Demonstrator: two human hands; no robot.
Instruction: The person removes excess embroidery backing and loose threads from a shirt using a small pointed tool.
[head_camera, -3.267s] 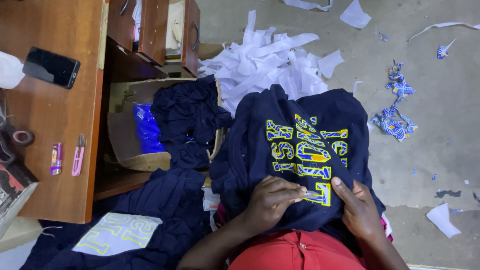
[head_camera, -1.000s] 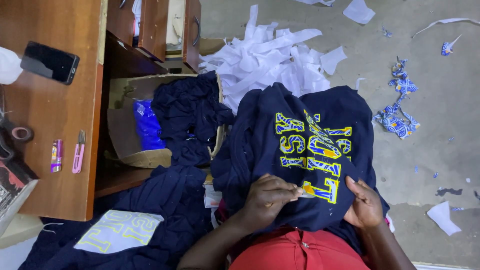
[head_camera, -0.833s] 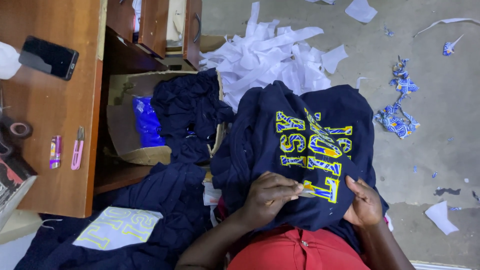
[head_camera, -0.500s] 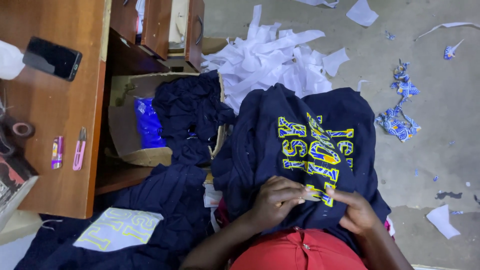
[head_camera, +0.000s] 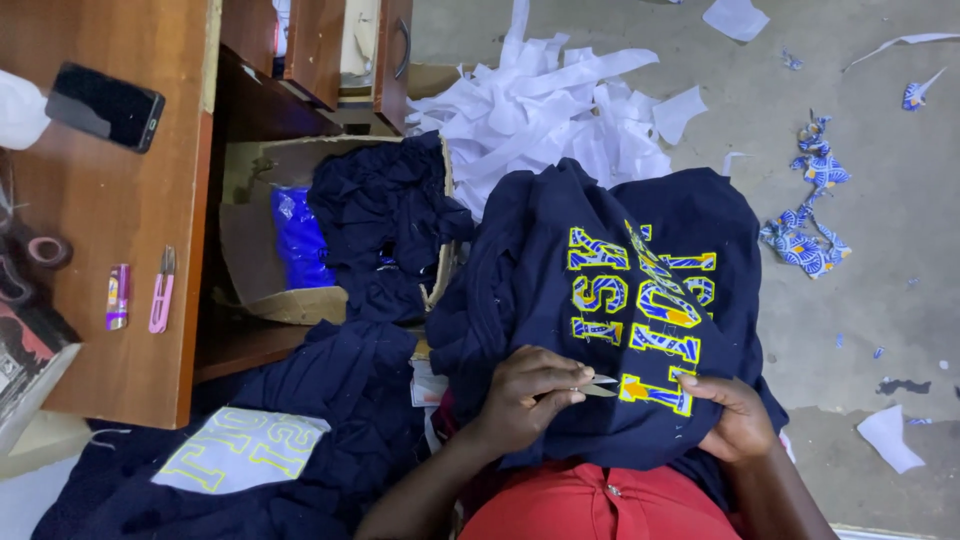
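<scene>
1. Snips (head_camera: 598, 386) are pinched in the left hand (head_camera: 525, 405), blades at the yellow lettering (head_camera: 640, 305).
2. Navy garment (head_camera: 560, 250), draped over the lap, is clamped by the right hand (head_camera: 735, 420).

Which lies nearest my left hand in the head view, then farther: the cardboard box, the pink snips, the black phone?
From the left hand:
1. Cardboard box, up-left under the desk.
2. Pink snips, farther left on the desk.
3. Black phone, far upper left on the desk.
</scene>
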